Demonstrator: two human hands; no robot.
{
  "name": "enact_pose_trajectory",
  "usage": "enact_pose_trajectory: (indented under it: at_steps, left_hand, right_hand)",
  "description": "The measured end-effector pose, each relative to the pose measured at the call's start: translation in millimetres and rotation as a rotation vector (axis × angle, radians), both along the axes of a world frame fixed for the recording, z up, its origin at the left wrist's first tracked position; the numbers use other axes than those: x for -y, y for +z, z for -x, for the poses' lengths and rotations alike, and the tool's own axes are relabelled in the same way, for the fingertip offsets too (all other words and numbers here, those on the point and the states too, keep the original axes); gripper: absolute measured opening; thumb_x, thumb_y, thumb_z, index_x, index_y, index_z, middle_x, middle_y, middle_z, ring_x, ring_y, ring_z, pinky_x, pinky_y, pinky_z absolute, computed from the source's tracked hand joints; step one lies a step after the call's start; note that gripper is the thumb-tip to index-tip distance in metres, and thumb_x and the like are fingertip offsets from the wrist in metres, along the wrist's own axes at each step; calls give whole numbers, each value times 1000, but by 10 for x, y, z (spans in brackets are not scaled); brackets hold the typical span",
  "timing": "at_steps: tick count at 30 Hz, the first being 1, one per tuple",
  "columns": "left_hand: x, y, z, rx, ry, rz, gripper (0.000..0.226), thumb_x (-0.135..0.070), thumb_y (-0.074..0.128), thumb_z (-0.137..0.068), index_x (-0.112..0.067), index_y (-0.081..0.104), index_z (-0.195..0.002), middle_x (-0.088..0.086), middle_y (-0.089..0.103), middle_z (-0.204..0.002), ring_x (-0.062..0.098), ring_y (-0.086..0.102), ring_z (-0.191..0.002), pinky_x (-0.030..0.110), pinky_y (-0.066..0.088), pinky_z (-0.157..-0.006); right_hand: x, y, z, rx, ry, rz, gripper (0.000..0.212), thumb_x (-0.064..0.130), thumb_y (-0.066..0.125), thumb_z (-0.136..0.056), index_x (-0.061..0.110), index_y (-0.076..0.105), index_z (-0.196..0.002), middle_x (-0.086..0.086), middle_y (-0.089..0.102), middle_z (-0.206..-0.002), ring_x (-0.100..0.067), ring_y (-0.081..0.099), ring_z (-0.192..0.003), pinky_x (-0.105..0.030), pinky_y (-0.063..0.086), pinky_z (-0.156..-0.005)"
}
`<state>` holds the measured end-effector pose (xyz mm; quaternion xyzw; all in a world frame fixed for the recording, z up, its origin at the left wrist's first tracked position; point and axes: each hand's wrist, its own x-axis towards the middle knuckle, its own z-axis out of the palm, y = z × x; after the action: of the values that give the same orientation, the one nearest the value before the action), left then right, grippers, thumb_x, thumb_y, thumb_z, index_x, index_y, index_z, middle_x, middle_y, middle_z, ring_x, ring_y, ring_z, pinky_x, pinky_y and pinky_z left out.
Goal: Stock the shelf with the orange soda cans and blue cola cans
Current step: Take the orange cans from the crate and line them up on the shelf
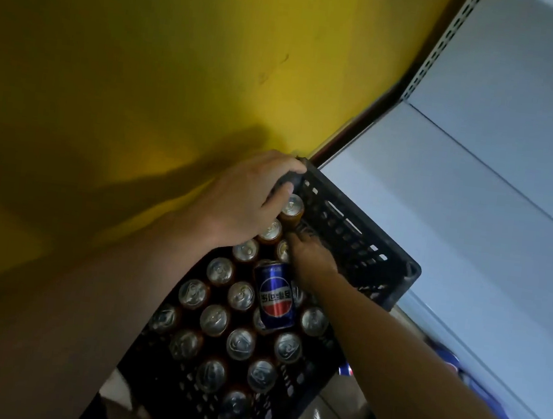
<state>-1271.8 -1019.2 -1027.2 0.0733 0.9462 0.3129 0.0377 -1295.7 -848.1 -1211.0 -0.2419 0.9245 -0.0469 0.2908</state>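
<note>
A black plastic crate (361, 239) is held up against a white shelf board (457, 209). Several upright orange soda cans (241, 295) fill it, seen from above by their silver tops. One blue cola can (275, 295) lies on its side on top of them. My left hand (248, 199) grips the crate's far left corner, fingers curled over the rim and thumb inside next to an orange can (292, 207). My right hand (311, 258) reaches down into the far end of the crate beside another orange can; its fingertips are hidden.
A yellow wall (145, 74) fills the left and top. A perforated shelf upright (437, 52) and a white back panel (530, 83) rise at the right. Blue packages (475, 387) lie on a lower level at the bottom right.
</note>
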Motion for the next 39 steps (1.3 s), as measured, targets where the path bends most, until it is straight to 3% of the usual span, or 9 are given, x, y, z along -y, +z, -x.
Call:
enact_pose_trajectory:
  at_steps: [5,10,14,17,22,29,31,35,39]
  left_hand:
    - [-117,-55,27,43,-36,-42,35,-15,43,-105,-14,53,-138,1,55,-139,13,49,-127,17,34,-97]
    - [-188,-74,72,131,-79,-8,47,-1,47,-100,-19,49,-143,-2,51,-145,11,46,-133,18,36,-104]
    - [-162,89,121,171,-60,45,56,-10,57,-97,-25,41,-148,-5,46,-149,14,43,-136,32,41,-109]
    - [-158,288,185,157,-66,49,72,-13,67,-90,-30,33,-151,-7,43,-151,14,41,-138,33,39,-112]
    - [-310,625,228,178,-156,-124,107,-22,87,-69,-39,24,-154,-15,37,-155,1,37,-139,25,35,-114]
    - [-718,830,275,34,-59,-484,72,-23,89,-69,-26,53,-131,-8,69,-117,11,65,-111,43,53,-96]
    - [-831,939,287,7,44,-539,65,-28,91,-67,-30,57,-122,-10,70,-109,8,67,-102,40,57,-88]
    - [-1033,1119,269,-85,171,-582,57,-32,92,-66,-30,59,-113,-14,71,-98,-3,66,-90,15,53,-69]
    - [-1175,1221,242,-81,109,-561,71,-30,90,-64,-33,49,-122,-15,70,-103,1,67,-92,25,57,-76]
  right_hand:
    - [-17,-16,46,-66,57,-10,75,25,77,-83,21,38,-147,-7,43,-151,-29,38,-141,-47,38,-111]
    - [-207,300,95,-87,-105,103,66,36,75,-81,24,45,-139,-4,51,-138,-25,46,-128,-46,40,-106]
    - [-351,907,238,-129,-148,216,60,50,77,-70,27,56,-121,2,58,-116,-22,57,-108,-37,52,-87]
    - [-473,1455,297,-172,-183,312,64,53,78,-64,27,58,-119,8,56,-106,-15,57,-96,-30,47,-74]
    - [-673,2401,228,-262,-225,599,65,53,77,-60,31,60,-120,12,56,-105,-7,55,-93,-21,44,-76]
    - [-816,2947,123,-374,-445,1002,65,39,77,-62,30,60,-124,20,64,-111,0,60,-105,-16,54,-73]
    - [-854,3049,128,-363,-493,1080,69,42,77,-67,31,53,-131,21,63,-117,-1,60,-110,-18,55,-79]
    - [-963,3163,98,-227,-575,1128,82,27,89,-72,29,43,-141,19,59,-122,-3,61,-113,-31,60,-86]
    - [-1038,3221,23,-256,-575,1062,79,31,87,-74,28,44,-140,19,61,-121,-2,60,-111,-35,60,-86]
